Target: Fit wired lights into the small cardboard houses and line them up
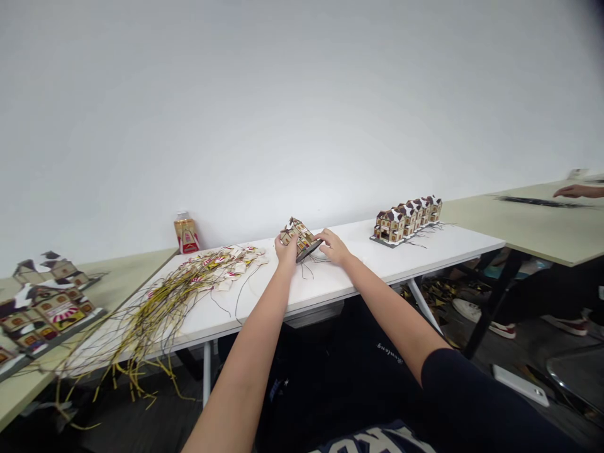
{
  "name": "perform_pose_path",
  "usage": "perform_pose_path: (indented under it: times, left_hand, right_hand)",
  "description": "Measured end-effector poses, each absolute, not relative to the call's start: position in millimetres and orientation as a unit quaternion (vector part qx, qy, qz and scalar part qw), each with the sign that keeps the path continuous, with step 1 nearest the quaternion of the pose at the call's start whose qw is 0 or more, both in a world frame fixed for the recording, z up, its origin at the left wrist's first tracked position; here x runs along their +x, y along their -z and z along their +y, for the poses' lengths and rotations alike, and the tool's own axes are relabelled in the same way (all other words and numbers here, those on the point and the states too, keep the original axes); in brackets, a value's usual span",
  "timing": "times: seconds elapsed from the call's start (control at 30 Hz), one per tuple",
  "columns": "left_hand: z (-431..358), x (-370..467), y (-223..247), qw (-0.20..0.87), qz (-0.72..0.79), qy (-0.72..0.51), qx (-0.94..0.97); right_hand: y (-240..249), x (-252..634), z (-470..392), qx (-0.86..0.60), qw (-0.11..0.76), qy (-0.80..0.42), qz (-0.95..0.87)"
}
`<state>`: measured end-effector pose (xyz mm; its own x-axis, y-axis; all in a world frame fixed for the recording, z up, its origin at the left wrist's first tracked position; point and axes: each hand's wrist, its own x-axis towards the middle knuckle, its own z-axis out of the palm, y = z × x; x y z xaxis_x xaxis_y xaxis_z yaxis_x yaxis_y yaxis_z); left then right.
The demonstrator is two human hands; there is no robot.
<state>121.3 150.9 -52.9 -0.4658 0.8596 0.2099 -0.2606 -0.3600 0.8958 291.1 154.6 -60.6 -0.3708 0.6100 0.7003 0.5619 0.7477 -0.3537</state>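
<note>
A small model house with cream walls is held tilted above the white table. My left hand grips its left side, thumb against the wall. My right hand is at the right edge of its dark base, fingers curled against it. Thin dark wires hang below the base. To the left lies a heap of yellow and dark wires with small white and red pieces at their ends. A row of several similar model houses stands at the right, wires trailing from them.
A bottle with a red label stands at the back left by the wall. More model houses sit on the left table. Another person's hand reaches over dark strips on the right table. Wire ends hang over the front edge.
</note>
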Motion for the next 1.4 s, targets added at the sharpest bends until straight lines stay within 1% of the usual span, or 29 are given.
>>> perform_pose_path:
  times: [0.17, 0.4, 0.53, 0.67, 0.83, 1.07, 1.4]
  left_hand:
    - [144.7, 122.2, 47.4, 0.420, 0.434, -0.731, 0.318]
    - [134.0, 126.2, 38.1, 0.463, 0.420, -0.720, 0.300]
    - [132.0, 127.4, 36.5, 0.471, 0.424, -0.715, 0.296]
    - [130.2, 127.7, 36.0, 0.467, 0.433, -0.710, 0.300]
    - [128.2, 128.1, 35.2, 0.456, 0.438, -0.715, 0.300]
    - [133.2, 126.3, 37.9, 0.446, 0.444, -0.717, 0.301]
    - [142.1, 121.2, 44.7, 0.408, 0.475, -0.729, 0.277]
  right_hand:
    - [61.3, 285.6, 145.3, -0.372, 0.420, 0.044, -0.827]
    - [55.0, 273.5, 138.0, -0.473, 0.386, 0.127, -0.782]
    - [52.9, 270.2, 136.4, -0.509, 0.358, 0.149, -0.768]
    - [53.1, 269.9, 134.0, -0.512, 0.343, 0.147, -0.773]
    - [53.9, 271.4, 132.1, -0.493, 0.369, 0.136, -0.776]
    - [56.0, 274.7, 138.7, -0.483, 0.459, 0.133, -0.734]
    - [61.1, 279.6, 145.6, -0.480, 0.462, 0.128, -0.735]
